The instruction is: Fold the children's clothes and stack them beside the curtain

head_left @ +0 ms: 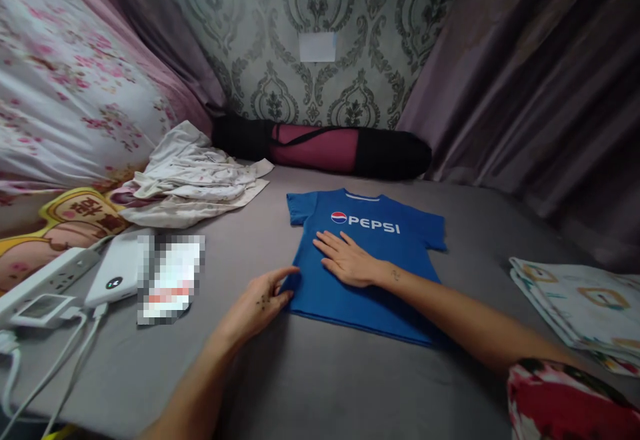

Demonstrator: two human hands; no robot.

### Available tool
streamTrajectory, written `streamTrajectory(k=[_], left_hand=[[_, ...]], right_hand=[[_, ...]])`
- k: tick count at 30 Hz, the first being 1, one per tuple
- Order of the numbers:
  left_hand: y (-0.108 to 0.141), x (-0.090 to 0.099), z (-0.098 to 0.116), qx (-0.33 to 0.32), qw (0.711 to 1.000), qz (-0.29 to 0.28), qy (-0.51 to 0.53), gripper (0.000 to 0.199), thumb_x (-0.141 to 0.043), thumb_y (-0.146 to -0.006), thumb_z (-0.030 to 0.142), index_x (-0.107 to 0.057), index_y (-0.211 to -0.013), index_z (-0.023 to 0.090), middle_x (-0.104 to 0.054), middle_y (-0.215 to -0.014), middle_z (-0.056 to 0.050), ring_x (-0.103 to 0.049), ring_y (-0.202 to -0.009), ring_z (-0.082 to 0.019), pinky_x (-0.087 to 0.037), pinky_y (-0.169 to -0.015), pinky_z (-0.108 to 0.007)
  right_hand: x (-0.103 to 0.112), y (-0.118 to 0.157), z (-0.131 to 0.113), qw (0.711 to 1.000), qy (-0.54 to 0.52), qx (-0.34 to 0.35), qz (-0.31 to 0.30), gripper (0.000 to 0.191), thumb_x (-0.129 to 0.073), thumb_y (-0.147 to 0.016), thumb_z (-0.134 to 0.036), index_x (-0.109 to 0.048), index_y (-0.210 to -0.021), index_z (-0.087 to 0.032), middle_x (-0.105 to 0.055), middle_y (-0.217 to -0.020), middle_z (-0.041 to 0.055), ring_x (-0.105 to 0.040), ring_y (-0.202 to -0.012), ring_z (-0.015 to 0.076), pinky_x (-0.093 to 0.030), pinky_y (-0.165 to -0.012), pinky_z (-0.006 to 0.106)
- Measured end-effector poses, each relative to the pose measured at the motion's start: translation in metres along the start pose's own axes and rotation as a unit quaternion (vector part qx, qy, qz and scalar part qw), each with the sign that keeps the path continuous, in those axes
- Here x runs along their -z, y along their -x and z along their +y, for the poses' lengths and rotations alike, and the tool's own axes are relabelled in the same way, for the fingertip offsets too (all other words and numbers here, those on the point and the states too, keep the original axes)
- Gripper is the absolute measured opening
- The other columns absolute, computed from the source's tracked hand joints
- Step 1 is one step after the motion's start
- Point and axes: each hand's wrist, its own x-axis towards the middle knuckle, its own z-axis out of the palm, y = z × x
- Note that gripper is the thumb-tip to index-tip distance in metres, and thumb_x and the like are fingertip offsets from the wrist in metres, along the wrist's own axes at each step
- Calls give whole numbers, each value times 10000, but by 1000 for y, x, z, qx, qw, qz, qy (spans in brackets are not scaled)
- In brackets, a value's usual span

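Observation:
A blue T-shirt [400, 253] with a white PEPSI print lies spread out, front up, on the grey sheet. Its collar points away from me and its hem faces me. My right hand [350, 260] rests flat on the shirt's middle, just below the print, fingers stretched out. At the lower left side of the shirt, my left hand [273, 293] pinches the edge of the fabric between thumb and fingers. My right forearm covers part of the lower right side and hem.
Crumpled white clothes [200, 173] lie at the back left. Nearer are a white power bank [117, 270], a power strip [55, 280] with cables, and a blurred flat object [173, 280]. Folded patterned cloth [580, 300] sits right. A black-and-maroon long bag [320, 150] lies along the wall.

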Motion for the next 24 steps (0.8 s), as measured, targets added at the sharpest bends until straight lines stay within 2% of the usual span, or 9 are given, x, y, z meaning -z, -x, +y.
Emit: streamTrajectory(k=[3, 7, 14, 19, 21, 24], left_hand=[[0, 1, 1, 20, 999, -20, -16, 504, -500, -818, 417, -637, -1248, 193, -532, -782, -2, -476, -718, -159, -386, -688, -276], [1, 3, 1, 32, 999, -24, -17, 509, -496, -820, 429, -640, -1259, 213, -567, -831, -17, -498, -750, -173, -410, -723, -291], [0, 3, 0, 44, 999, -23, 11, 507, -527, -781, 437, -672, -1220, 232, -572, -802, -22, -489, -706, -178, -411, -665, -288], [-1, 3, -2, 35, 998, -37, 40, 500, -529, -797, 437, -660, -1223, 210, -474, -693, 18, -427, -641, -147, -350, -592, -257], [-1, 5, 0, 38, 997, -44, 48, 488, -535, -794, 437, -671, -1192, 188, -415, -644, 38, -378, -589, -127, -308, -552, -248], [-2, 8, 2, 32, 996, -46, 64, 467, -557, -774, 440, -692, -1125, 163, -406, -634, 44, -347, -558, -109, -277, -516, -238]], right_hand=[[6, -26, 29, 999, 4, -42, 8, 656, -144, -1008, -501, -216, -1564, -160, -144, -1631, 76, -85, -1504, 227, -34, -1213, 476], [15, -63, 61, 993, 16, -113, 22, 674, -132, -994, -498, -205, -1566, -149, -136, -1634, 78, -73, -1506, 229, -33, -1208, 481], [27, -104, 100, 969, 26, -238, 63, 665, -131, -1003, -470, -221, -1553, -108, -164, -1628, 116, -99, -1500, 250, -49, -1194, 503], [24, -110, 109, 965, 40, -248, 78, 631, -160, -1013, -456, -244, -1546, -129, -196, -1622, 110, -118, -1495, 248, -66, -1191, 493], [24, -109, 105, 965, 39, -246, 80, 621, -168, -1016, -451, -258, -1541, -133, -206, -1619, 118, -130, -1491, 258, -76, -1188, 506], [21, -103, 92, 955, 33, -272, 114, 612, -186, -1017, -440, -295, -1523, -115, -204, -1615, 146, -148, -1484, 284, -108, -1177, 536]])
